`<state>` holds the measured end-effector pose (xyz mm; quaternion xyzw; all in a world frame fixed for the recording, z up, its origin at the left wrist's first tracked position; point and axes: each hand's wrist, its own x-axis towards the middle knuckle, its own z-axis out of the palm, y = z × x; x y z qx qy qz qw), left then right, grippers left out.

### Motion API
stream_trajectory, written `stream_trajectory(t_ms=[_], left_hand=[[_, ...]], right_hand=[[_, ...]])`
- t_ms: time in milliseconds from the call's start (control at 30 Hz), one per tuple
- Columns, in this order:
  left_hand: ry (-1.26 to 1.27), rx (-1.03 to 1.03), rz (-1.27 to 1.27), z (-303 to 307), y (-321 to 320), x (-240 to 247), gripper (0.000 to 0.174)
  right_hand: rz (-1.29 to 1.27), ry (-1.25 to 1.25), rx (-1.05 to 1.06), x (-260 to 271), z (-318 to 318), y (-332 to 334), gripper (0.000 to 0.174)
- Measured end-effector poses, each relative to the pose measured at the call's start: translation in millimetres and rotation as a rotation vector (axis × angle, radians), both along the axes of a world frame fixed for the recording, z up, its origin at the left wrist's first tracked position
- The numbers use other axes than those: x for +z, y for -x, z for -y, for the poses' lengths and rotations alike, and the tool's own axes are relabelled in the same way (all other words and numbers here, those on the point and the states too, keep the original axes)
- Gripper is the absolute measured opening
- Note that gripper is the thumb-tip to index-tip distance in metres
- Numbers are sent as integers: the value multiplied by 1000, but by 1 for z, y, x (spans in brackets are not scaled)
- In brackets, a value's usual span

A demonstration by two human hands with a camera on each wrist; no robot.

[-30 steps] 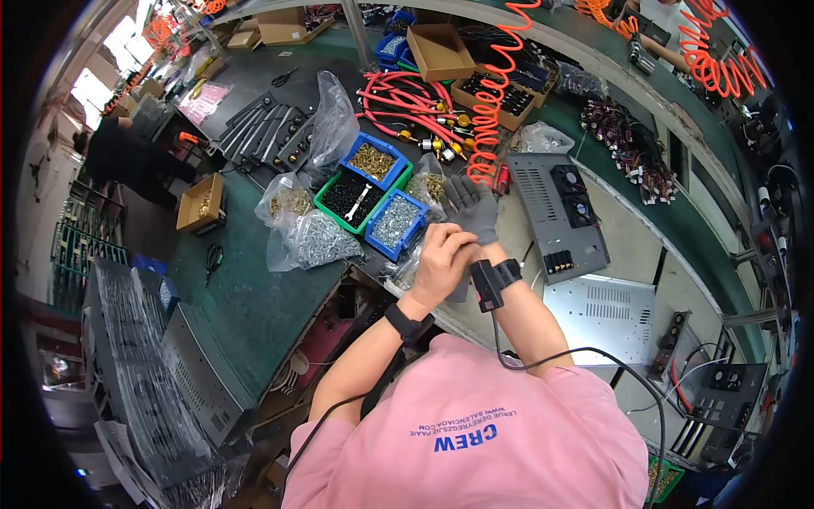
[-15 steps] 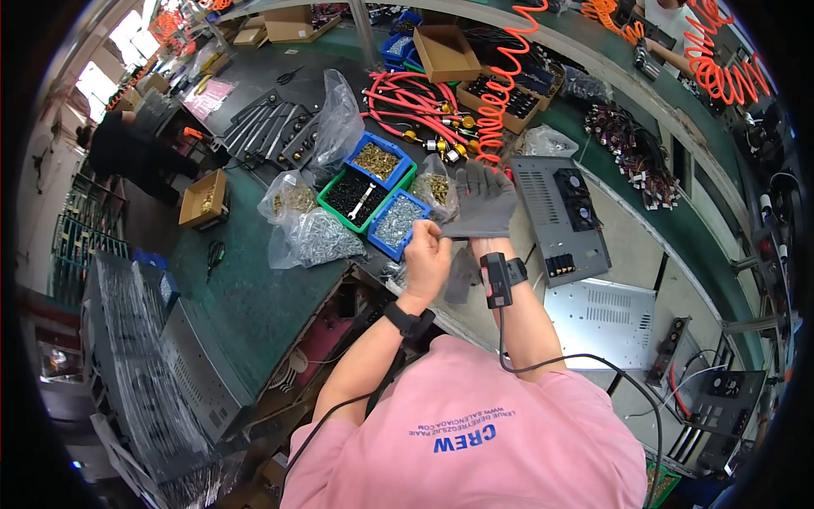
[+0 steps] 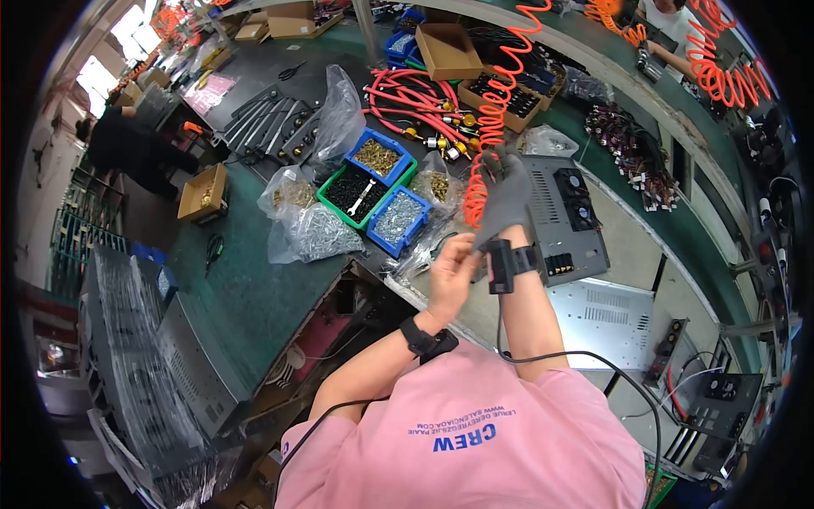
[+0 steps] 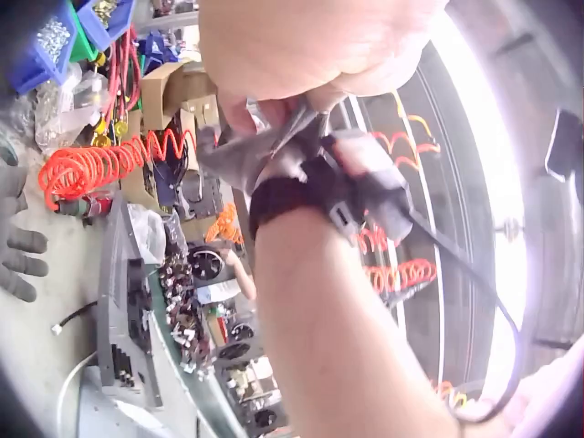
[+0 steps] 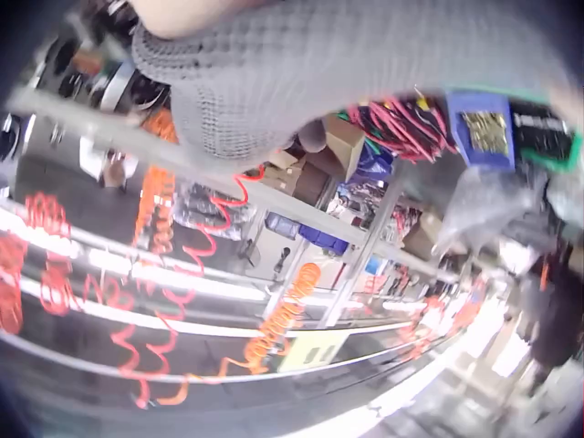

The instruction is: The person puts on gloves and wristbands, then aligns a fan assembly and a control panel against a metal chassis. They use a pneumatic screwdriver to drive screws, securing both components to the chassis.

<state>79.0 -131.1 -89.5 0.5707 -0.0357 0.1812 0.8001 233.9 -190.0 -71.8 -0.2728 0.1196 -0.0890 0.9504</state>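
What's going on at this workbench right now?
A person in a pink shirt has a grey glove on the right hand. The bare left hand pinches the fabric near its wrist end, apparently adjusting the fit. A second grey glove lies on the work surface. Neither hand is working on the parts: the wrench rests on black fasteners in a green bin, and the grey metal panel lies beyond the gloved hand.
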Motion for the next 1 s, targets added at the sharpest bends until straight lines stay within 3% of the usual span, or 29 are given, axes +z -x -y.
stream_trajectory(t_ms=[33, 67, 133, 167, 200, 267, 300, 333, 367, 400, 467, 500, 533, 567, 600, 767, 833, 867, 933, 967, 1000], left_hand=[[38, -23, -84, -8, 0, 11, 6], [158, -114, -134, -15, -8, 1, 8], [227, -192, -140, -21, -13, 6, 15], [227, -191, -137, -26, -17, 5, 15], [125, -239, -163, -31, -21, 4, 20], [21, -286, -189, -35, -27, 3, 25], [-154, -256, -187, -33, -28, 7, 28], [-328, -224, -183, -32, -31, 9, 31], [-416, -121, -103, -31, -35, 8, 30], [-416, -122, -101, -33, -39, 9, 30], [-456, -43, -246, -38, -45, 10, 28], [-619, 84, -215, -40, -47, 15, 21], [-618, 84, -214, -40, -50, 13, 21], [-737, 160, -33, -39, -53, 10, 19], [-852, 236, 151, -39, -55, 9, 16], [-856, 272, 246, -42, -56, 12, 12], [-524, -56, -228, -39, -52, 17, 16], [-523, -59, -227, -40, -56, 11, 16], [-306, -267, -367, -44, -65, 0, 23], [-305, -268, -367, -44, -66, -5, 23], [-475, -238, -314, -44, -67, -5, 26]], right_hand=[[-8, 300, -48, -9, 0, -4, 15], [-8, 303, -54, -20, 1, -6, 15], [86, 792, 100, -34, -5, -5, 22], [66, 887, 94, -39, -9, -3, 26], [68, 886, 95, -41, -11, 1, 26], [85, 1408, 153, -44, -12, 8, 29], [78, 1482, 270, -47, -15, 9, 30], [77, 1482, 270, -52, -14, 8, 30], [104, 1482, 415, -58, -15, 5, 29], [132, 1477, 558, -60, -16, 3, 28], [183, 1522, 571, -67, -15, 10, 19], [71, 1108, 643, -62, -12, 31, 22], [-34, 692, 693, -59, -10, 43, 24], [-32, 693, 694, -71, -9, 39, 24], [27, 812, 698, -84, -9, 50, 24], [330, 1391, 677, -128, -17, 4, 23], [444, 1623, 656, -152, -9, 0, 22], [506, 1740, 642, -160, -13, -9, 22], [633, 1970, 605, -165, -14, -22, 21], [632, 1971, 605, -169, -7, -21, 21], [602, 1909, 718, -153, 1, -11, 21]])
